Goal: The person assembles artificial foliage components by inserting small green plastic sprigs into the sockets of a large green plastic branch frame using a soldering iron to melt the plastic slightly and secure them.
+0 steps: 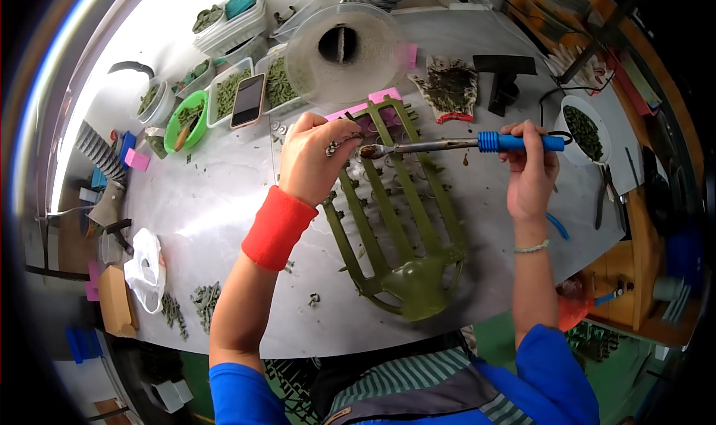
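Note:
My right hand (531,171) is closed round the blue ribbed handle of a soldering iron (440,146). Its metal shaft points left, ending in a flat, brown-stained tip close to my left fingers. My left hand (317,153), below which a red wristband (279,228) sits, pinches a small greyish-green piece (335,146), partly hidden by the fingers. Below both hands lies a green slatted frame (409,220) with a rounded solid end towards me. Small pieces stick out along its bars, and its far end rests by a pink block (385,97).
Tubs of small green pieces (280,82) stand at the back left, with a phone (248,101) on them and a green bowl (186,121) beside. A clear round hood (339,52) is behind the frame. At right are a stained glove (447,88), a white tub (584,130) and pliers (605,194).

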A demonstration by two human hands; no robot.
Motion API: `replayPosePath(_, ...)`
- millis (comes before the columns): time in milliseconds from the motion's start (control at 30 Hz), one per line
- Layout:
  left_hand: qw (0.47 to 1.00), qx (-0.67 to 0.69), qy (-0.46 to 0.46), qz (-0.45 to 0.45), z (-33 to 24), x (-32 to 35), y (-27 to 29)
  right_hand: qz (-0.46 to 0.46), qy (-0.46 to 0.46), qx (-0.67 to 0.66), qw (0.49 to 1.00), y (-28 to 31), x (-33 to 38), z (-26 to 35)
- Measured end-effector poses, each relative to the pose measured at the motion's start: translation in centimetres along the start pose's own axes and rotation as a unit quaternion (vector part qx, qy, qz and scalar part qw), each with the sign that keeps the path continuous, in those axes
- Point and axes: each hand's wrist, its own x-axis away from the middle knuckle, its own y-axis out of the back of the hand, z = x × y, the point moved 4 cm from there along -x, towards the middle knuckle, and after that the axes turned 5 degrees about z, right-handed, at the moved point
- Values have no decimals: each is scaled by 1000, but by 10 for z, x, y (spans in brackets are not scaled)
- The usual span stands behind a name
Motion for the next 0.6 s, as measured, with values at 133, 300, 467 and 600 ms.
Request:
replayPosePath(133,999,-9,4,33,2,-6,-12,-5,-11,-20,1000,1,-3,-9)
replayPosePath(300,998,-3,34,55,11,-8,-19,-1,-17,-37,999,-2,-3,-18)
replayPosePath(467,998,-4,31,58,8,-9,-18,-13,-7,-9,1000,6,-1,-6)
replayPosePath(600,997,-30,33,59,15,-2,-11,-2,-9,-12,1000,6,2,-1)
